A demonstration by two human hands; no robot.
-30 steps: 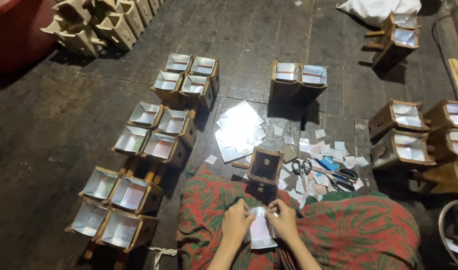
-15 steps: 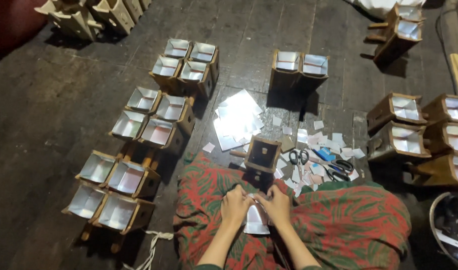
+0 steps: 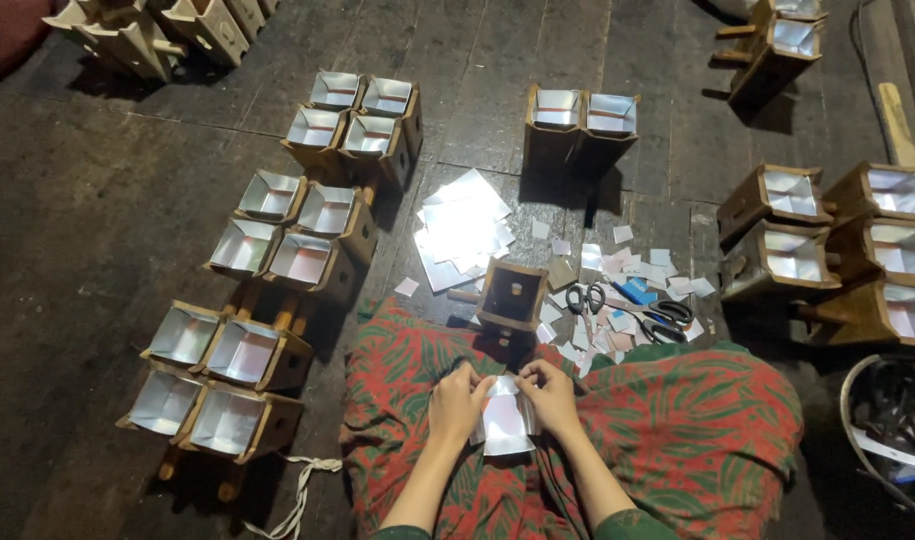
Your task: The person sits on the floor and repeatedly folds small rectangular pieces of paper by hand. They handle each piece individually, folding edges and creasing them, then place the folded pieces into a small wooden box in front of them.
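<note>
My left hand (image 3: 460, 402) and my right hand (image 3: 551, 395) together hold a shiny silver foil sheet (image 3: 504, 422) over my lap, which is covered by a red and green patterned cloth (image 3: 678, 430). Fingers of both hands pinch the sheet's top edge. Just beyond my knees stands an open wooden box (image 3: 512, 294) with a dark, unlined inside. A stack of silver foil sheets (image 3: 465, 228) lies on the floor beyond it. Black-handled scissors (image 3: 580, 300) rest among scattered paper scraps (image 3: 618, 268) to the right of the box.
Several foil-lined wooden boxes (image 3: 278, 245) stand in clusters at left, two (image 3: 581, 118) at centre back, more (image 3: 838, 235) at right. Unlined wooden boxes (image 3: 158, 30) sit top left. A second pair of scissors (image 3: 668, 318), a basket (image 3: 893, 420) at right, white cord (image 3: 298, 490).
The view has shifted slightly, so the floor items sit lower in the frame than half a second ago. My hands stay on the foil sheet over my lap, working its top edge.
</note>
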